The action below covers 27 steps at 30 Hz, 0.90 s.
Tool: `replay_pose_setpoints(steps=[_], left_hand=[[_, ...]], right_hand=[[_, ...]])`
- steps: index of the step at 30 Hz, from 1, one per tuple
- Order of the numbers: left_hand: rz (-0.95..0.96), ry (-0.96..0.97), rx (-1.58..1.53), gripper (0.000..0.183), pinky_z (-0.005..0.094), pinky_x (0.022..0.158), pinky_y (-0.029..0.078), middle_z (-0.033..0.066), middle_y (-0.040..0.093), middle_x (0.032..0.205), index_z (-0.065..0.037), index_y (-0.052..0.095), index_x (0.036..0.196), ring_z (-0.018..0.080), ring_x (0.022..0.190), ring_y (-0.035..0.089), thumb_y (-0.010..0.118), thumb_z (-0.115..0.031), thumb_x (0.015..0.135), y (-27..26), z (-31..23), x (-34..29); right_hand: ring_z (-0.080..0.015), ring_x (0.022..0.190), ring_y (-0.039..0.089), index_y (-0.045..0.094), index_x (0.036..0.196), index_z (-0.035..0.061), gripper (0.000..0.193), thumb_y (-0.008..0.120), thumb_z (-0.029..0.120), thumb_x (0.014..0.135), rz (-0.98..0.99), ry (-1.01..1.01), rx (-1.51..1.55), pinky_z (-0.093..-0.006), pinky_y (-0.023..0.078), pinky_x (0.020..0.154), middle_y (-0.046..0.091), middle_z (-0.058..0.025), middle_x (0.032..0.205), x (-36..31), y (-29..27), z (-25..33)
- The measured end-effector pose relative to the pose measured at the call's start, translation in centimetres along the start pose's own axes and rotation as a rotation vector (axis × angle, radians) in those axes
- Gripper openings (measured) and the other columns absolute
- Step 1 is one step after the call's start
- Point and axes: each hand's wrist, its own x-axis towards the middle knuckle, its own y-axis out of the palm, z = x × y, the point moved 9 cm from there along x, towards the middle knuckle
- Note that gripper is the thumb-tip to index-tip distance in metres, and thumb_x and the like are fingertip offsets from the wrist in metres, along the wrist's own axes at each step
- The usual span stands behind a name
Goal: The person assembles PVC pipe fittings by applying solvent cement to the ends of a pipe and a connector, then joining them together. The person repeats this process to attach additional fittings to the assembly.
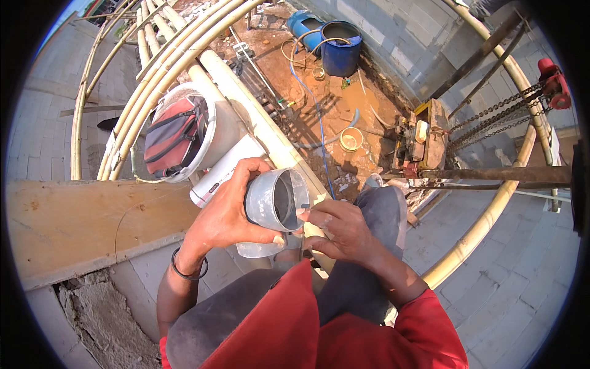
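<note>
A grey plastic pipe fitting [276, 200], its round mouth tilted up to the right, is in front of my lap. Wrapped round its left side, my left hand [230, 206] grips it with the thumb below and the fingers over the top. At the right edge of the mouth is my right hand [338, 227], its thumb and fingers pinched together. Something small and dark shows at those fingertips, too small to name. Just beyond my left hand lies a white plastic pipe [227, 171] with printing on it.
A white bucket [215, 132] carries a red and grey bag [175, 135]. Bamboo poles [239, 92] run past it, and a wooden plank [92, 221] lies left. Muddy ground below has blue drums [341, 55], a hose [314, 101] and a yellow bucket [351, 139]. A red chain hoist [553, 86] hangs right.
</note>
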Motion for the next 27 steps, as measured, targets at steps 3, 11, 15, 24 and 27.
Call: replay_pose_setpoints(steps=[3, 11, 15, 24, 27], left_hand=[[0.142, 0.000, -0.023, 0.093, 0.0382, 0.099, 0.045, 0.0134, 0.058, 0.124, -0.005, 0.049, 0.131, 0.0279, 0.116, 0.058, 0.094, -0.033, 0.054, 1.2, 0.4, 0.8], [0.144, -0.271, -1.072, 0.081, 0.0391, 0.109, 0.042, 0.0129, 0.053, 0.137, -0.003, 0.044, 0.143, 0.0231, 0.124, 0.054, 0.081, -0.039, 0.080, 3.9, 5.6, 0.3], [-0.010, -0.233, -1.089, 0.086, 0.0416, 0.115, 0.040, 0.0114, 0.049, 0.143, -0.005, 0.032, 0.151, 0.0269, 0.128, 0.055, 0.080, -0.007, 0.080, 3.8, 11.1, -2.1], [-0.485, -0.054, -1.214, 0.084, 0.0428, 0.104, 0.050, 0.0074, 0.058, 0.130, -0.007, 0.040, 0.143, 0.0237, 0.122, 0.058, 0.087, -0.031, 0.078, 2.1, 10.4, -2.1], [-0.498, -0.147, -1.162, 0.074, 0.0419, 0.099, 0.055, 0.0095, 0.058, 0.130, -0.007, 0.039, 0.142, 0.0230, 0.119, 0.060, 0.082, -0.025, 0.083, 2.4, 10.0, -2.0]], right_hand=[[-0.0268, 0.065, 0.063, 0.070, 0.112, 0.0080, 0.042, 0.082, 0.029, 0.078, 0.214, 0.144, -0.063, -0.0370, 0.049, 0.058, 0.062, -0.0086, 0.076, -0.7, 2.4, -1.8], [-0.0216, 0.060, 0.064, 0.070, 0.094, 0.0084, 0.017, 0.079, 0.015, 0.081, 0.125, 0.111, 0.107, -0.0361, 0.049, 0.053, 0.062, -0.0051, 0.068, -0.6, 2.3, -3.2], [-0.0086, 0.063, 0.063, 0.070, 0.095, 0.0023, 0.016, 0.072, 0.018, 0.092, -0.044, 0.811, 0.594, -0.0309, 0.049, 0.054, 0.067, -0.0029, 0.074, -2.4, 3.9, -6.1], [-0.0253, 0.062, 0.065, 0.069, 0.117, 0.0136, 0.037, 0.076, 0.027, 0.083, 0.162, 0.390, -0.059, -0.0395, 0.051, 0.059, 0.064, -0.0102, 0.073, -0.1, 7.4, -4.3], [-0.0254, 0.067, 0.065, 0.065, 0.127, 0.0216, 0.064, 0.082, 0.032, 0.066, 0.108, 0.111, -0.515, -0.0404, 0.050, 0.061, 0.060, -0.0082, 0.077, 1.0, 4.6, -3.8]])
